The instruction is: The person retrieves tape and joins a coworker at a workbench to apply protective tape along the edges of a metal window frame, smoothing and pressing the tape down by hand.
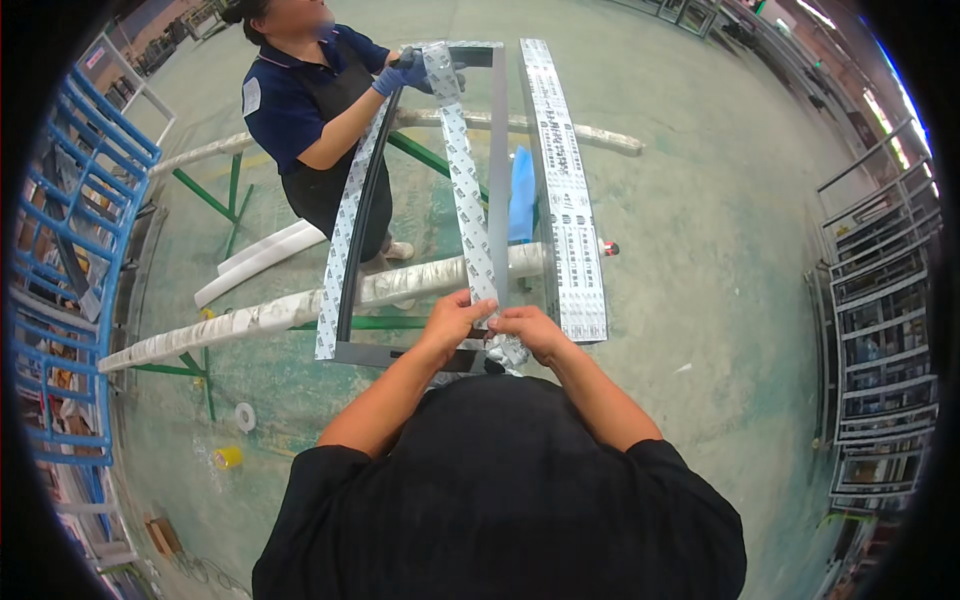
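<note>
A long strip of white printed protective film [462, 180] stretches lengthwise over a dark metal frame [353, 270]. At the near end, my left hand [455, 322] pinches the film's edge. My right hand [531, 331] has its fingers closed on the same end from the other side, close to a crumpled clear wrapping [508, 350]. At the far end a co-worker's gloved hand [402, 72] holds the film roll [441, 73]. The frame's left bar carries similar printed film, and its near bar lies just in front of me.
Wrapped support beams [240, 322] on green legs carry the frame. A film-covered profile [566, 200] lies to the right, with a blue sheet [521, 195] beside it. A blue rack [95, 250] stands left, grey racks [880, 340] right. A yellow tape roll [229, 458] is on the floor.
</note>
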`<state>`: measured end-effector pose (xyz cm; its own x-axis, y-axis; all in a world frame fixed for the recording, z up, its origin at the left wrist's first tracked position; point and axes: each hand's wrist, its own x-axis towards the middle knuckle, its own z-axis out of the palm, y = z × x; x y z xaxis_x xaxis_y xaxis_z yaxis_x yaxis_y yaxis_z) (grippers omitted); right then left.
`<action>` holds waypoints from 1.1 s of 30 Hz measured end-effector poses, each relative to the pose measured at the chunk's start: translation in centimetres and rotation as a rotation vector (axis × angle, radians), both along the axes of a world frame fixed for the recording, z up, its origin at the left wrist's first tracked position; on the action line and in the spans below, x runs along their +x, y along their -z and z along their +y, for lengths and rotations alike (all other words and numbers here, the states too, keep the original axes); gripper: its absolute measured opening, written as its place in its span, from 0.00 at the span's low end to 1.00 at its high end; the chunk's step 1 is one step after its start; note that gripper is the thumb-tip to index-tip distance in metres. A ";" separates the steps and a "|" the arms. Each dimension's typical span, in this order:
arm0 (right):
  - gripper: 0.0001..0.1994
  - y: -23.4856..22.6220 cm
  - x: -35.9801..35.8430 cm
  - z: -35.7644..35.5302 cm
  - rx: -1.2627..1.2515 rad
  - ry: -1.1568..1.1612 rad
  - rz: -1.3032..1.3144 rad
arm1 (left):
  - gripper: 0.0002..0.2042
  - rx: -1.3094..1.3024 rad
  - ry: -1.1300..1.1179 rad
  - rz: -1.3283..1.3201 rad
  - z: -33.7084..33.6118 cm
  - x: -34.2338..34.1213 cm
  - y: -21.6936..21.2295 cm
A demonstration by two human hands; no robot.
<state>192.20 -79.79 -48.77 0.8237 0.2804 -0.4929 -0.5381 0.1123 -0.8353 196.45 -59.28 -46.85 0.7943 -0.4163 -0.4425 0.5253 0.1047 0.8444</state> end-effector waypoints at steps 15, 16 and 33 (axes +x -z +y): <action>0.13 -0.7 0.5 -2.0 -0.049 0.149 -0.065 | 0.17 0.070 0.140 0.191 1.2 0.0 0.2; 0.13 -1.0 0.6 -2.2 -0.042 0.132 -0.049 | 0.17 0.036 0.115 0.222 1.0 -0.1 0.1; 0.17 0.2 -1.9 -0.8 -0.148 0.096 -0.047 | 0.16 0.177 0.157 0.051 0.7 -1.5 2.7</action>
<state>190.34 -80.62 -48.93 0.8662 0.1264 -0.4835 -0.4910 0.0350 -0.8705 194.93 -58.58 -49.54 0.7005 -0.4451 -0.5578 0.5662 -0.1291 0.8141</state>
